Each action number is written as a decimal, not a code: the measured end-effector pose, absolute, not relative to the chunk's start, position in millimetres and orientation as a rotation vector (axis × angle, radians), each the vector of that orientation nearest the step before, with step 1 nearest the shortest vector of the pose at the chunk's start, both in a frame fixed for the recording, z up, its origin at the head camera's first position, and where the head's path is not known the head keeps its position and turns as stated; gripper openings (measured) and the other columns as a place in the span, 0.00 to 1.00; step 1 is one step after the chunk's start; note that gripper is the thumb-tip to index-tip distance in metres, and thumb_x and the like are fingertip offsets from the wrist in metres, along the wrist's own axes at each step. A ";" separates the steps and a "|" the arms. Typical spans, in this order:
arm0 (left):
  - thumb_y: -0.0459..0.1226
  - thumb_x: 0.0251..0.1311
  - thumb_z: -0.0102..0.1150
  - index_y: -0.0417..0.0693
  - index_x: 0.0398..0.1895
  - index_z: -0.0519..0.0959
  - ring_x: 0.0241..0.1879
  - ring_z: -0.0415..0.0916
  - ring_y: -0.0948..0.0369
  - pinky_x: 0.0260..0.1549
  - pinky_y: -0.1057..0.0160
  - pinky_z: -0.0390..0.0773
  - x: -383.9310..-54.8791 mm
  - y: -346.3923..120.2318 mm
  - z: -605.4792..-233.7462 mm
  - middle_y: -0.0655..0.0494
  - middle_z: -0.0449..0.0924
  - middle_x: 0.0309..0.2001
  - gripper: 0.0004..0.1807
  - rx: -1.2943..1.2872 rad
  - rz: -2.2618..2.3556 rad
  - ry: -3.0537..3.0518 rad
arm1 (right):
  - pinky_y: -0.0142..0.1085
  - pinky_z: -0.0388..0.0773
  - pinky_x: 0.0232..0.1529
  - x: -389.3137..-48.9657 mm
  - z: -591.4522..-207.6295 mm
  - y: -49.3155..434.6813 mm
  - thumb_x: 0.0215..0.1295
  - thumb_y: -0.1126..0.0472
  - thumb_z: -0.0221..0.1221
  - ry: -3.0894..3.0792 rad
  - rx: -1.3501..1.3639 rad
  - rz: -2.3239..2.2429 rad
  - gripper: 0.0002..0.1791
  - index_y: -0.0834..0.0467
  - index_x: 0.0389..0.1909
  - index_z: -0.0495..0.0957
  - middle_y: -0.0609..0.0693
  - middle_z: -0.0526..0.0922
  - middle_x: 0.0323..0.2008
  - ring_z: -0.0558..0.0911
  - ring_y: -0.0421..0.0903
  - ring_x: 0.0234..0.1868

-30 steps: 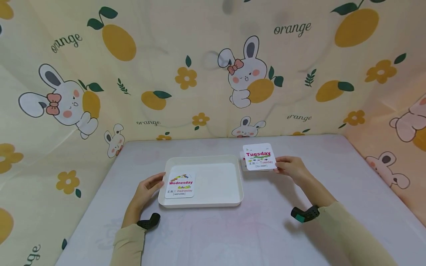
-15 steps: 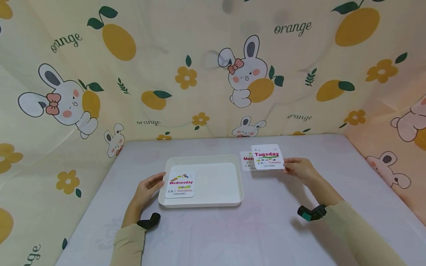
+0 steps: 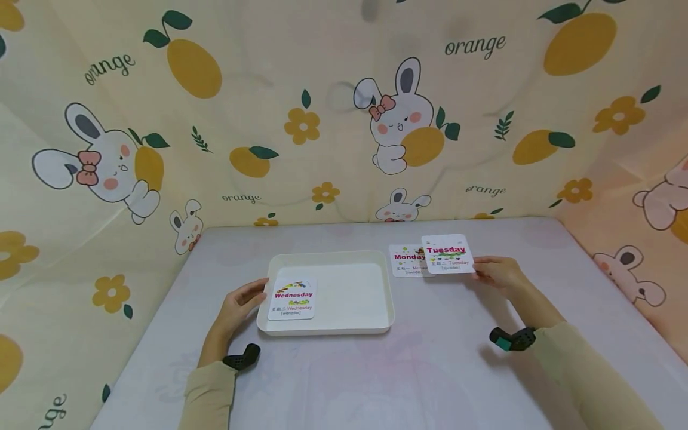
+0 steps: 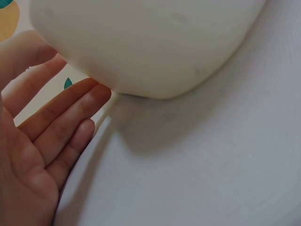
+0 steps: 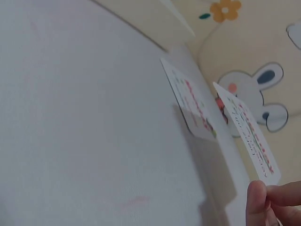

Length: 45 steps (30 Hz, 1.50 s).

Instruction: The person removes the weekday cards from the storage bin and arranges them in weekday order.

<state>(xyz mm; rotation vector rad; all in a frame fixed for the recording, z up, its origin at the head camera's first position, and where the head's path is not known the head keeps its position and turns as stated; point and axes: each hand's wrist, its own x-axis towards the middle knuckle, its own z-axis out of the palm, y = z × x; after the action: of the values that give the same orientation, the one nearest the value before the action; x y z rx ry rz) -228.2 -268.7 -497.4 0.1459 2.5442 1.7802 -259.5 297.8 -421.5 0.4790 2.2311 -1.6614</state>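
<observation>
A white flashcard printed "Tuesday" (image 3: 446,254) is pinched at its right edge between thumb and fingers of my right hand (image 3: 500,275). In the right wrist view that Tuesday card (image 5: 249,136) is raised above the table, tilted. Left of it a "Monday" card (image 3: 407,260) lies on the table, its right part covered by the Tuesday card in the head view. A "Wednesday" card (image 3: 292,300) lies in the left end of a white tray (image 3: 349,330). My left hand (image 3: 236,307) touches the tray's left edge with extended fingers (image 4: 70,110).
The pale cloth-covered table (image 3: 376,382) runs back to a backdrop (image 3: 333,149) printed with rabbits and oranges. A dark camera band sits on each wrist, the left band (image 3: 243,357) near the tray's front left corner.
My right hand has moved to the right with the Tuesday card, uncovering more of the Monday card beneath. The left hand and the tray have stayed in place.
</observation>
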 end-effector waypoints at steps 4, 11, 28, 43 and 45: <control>0.41 0.65 0.58 0.41 0.65 0.70 0.51 0.74 0.79 0.50 0.84 0.69 -227.7 -267.9 -496.9 0.41 0.72 0.65 0.26 0.152 1.773 2.551 | 0.26 0.81 0.41 -262.4 -425.7 307.7 0.72 0.59 0.50 2.207 0.524 -1.673 0.30 0.70 0.69 0.57 0.39 0.77 0.31 0.80 0.34 0.32; 0.42 0.65 0.58 0.43 0.65 0.71 0.61 0.75 0.59 0.50 0.84 0.68 -227.4 -267.1 -496.1 0.44 0.72 0.66 0.26 0.108 1.750 2.559 | 0.25 0.80 0.36 -268.9 -432.6 320.6 0.71 0.60 0.52 2.188 0.588 -1.695 0.30 0.71 0.68 0.59 0.34 0.77 0.23 0.80 0.34 0.28; 0.42 0.66 0.56 0.41 0.65 0.70 0.57 0.75 0.71 0.50 0.84 0.69 -228.5 -268.2 -497.8 0.42 0.71 0.66 0.26 0.128 1.736 2.577 | 0.27 0.82 0.34 -279.6 -441.5 335.2 0.69 0.66 0.53 2.062 0.745 -1.771 0.23 0.69 0.62 0.66 0.38 0.79 0.18 0.80 0.35 0.24; 0.42 0.65 0.58 0.42 0.64 0.71 0.56 0.76 0.68 0.49 0.84 0.70 -228.3 -266.6 -496.7 0.42 0.72 0.65 0.26 0.124 1.771 2.551 | 0.26 0.82 0.32 -281.3 -442.3 330.9 0.70 0.64 0.52 2.117 0.779 -1.719 0.27 0.70 0.67 0.62 0.39 0.79 0.18 0.81 0.35 0.23; 0.41 0.65 0.58 0.40 0.64 0.71 0.53 0.75 0.75 0.49 0.84 0.70 -228.8 -267.0 -497.2 0.40 0.72 0.65 0.26 0.142 1.800 2.534 | 0.27 0.82 0.32 -281.1 -443.4 331.3 0.70 0.65 0.52 2.109 0.774 -1.742 0.26 0.70 0.66 0.63 0.39 0.80 0.18 0.81 0.35 0.22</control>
<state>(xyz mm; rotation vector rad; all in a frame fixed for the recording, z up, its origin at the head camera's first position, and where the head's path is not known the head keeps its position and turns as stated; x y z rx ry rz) -228.8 -267.0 -497.2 0.1424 2.5339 1.8002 -281.1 331.3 -443.4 0.7741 2.1089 -1.7415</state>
